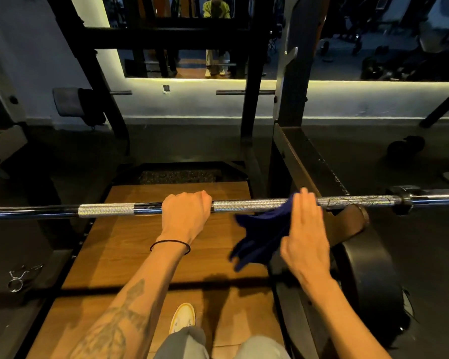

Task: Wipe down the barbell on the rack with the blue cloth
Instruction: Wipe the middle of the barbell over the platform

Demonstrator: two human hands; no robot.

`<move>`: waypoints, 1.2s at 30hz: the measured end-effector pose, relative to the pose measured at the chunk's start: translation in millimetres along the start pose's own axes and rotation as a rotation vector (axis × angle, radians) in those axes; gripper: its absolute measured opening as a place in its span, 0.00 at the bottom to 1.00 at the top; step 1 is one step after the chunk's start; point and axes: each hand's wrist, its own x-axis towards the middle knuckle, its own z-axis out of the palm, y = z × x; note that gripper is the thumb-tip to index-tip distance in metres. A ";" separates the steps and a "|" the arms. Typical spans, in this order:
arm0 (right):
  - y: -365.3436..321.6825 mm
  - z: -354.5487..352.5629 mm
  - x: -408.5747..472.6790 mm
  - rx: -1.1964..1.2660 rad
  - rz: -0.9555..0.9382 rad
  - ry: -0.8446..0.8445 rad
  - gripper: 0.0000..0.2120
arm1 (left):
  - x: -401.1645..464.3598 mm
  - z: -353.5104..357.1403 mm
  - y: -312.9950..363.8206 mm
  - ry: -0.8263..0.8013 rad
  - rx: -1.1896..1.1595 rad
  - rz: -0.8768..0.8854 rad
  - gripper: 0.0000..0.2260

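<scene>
The steel barbell (249,205) lies level across the rack in front of me, with knurled and smooth stretches. My left hand (186,215) grips the bar near its middle, fingers curled over the top. My right hand (306,234) is further right, fingers straight, and presses the dark blue cloth (259,237) against the bar. Most of the cloth hangs loose below the bar to the left of that hand. It looks blurred.
Black rack uprights (288,99) stand beyond the bar, a safety arm (311,164) runs under it at right. A black weight plate (373,278) leans at lower right. A wooden platform (130,244) lies below. A spring collar (21,277) sits on the floor at left. A mirror (213,35) is ahead.
</scene>
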 end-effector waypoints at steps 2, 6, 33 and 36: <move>-7.4 3.6 2.4 0.042 0.159 0.037 0.51 | 0.2 1.6 0.5 -0.003 0.026 -0.010 0.09; -80.7 6.5 14.5 0.171 0.206 0.035 0.49 | 0.5 1.6 3.2 -0.029 0.048 -0.002 0.08; -8.7 11.3 2.0 -0.043 0.036 0.060 0.48 | 20.0 -1.2 -9.0 -0.039 0.037 0.056 0.10; -49.5 15.1 11.7 0.104 0.261 0.114 0.49 | 21.5 0.3 -8.2 -0.041 0.040 0.046 0.10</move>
